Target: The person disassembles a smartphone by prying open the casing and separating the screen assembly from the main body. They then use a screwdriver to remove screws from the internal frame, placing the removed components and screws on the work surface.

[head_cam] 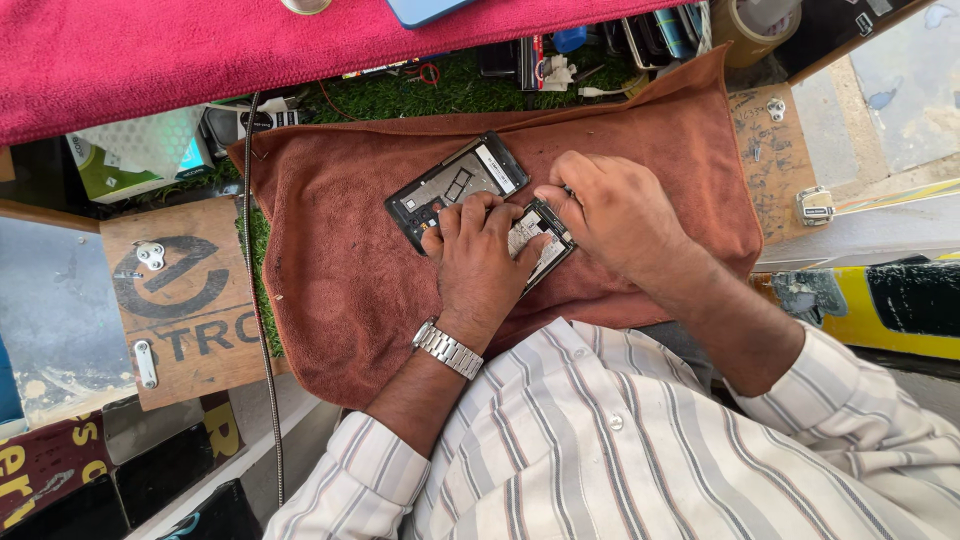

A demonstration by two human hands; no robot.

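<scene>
An opened black phone (455, 183) with its back removed lies on a brown towel (340, 270). My left hand (480, 262), with a metal watch at the wrist, rests on the phone's lower half, fingers curled over it. My right hand (612, 212) presses down at the phone's lower right edge, fingertips bent against the exposed board (540, 232). Whether the right hand holds a small tool is hidden by the fingers.
A pink cloth (200, 50) covers the far side, with a blue phone (425, 10) on it. Tape roll (755, 22) at top right, a green-white box (135, 155) at left, a black cable (262, 330) along the towel's left edge, wooden boards (180, 300) on both sides.
</scene>
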